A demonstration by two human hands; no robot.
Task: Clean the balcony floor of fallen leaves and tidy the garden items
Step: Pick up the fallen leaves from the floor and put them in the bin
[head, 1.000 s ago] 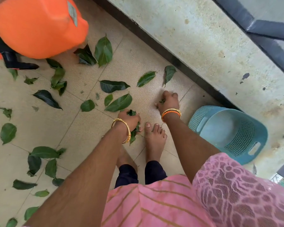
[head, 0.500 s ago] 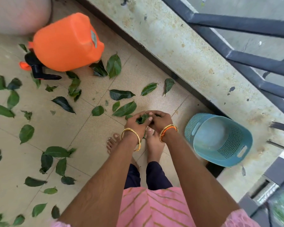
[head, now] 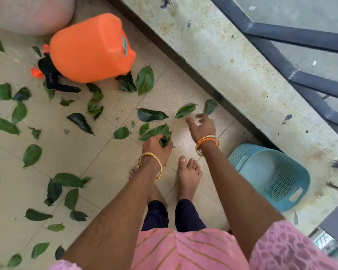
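The left hand (head: 156, 147) gripped a bunch of green leaves (head: 165, 140); the right hand (head: 201, 126) spread open – blurred – just beside the teal plastic basket (head: 269, 176) on beige tiles (head: 109, 162).

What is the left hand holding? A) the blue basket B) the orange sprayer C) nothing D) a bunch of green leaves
D: the left hand grips a bunch of green leaves, while the orange sprayer and blue basket sit apart on the floor.
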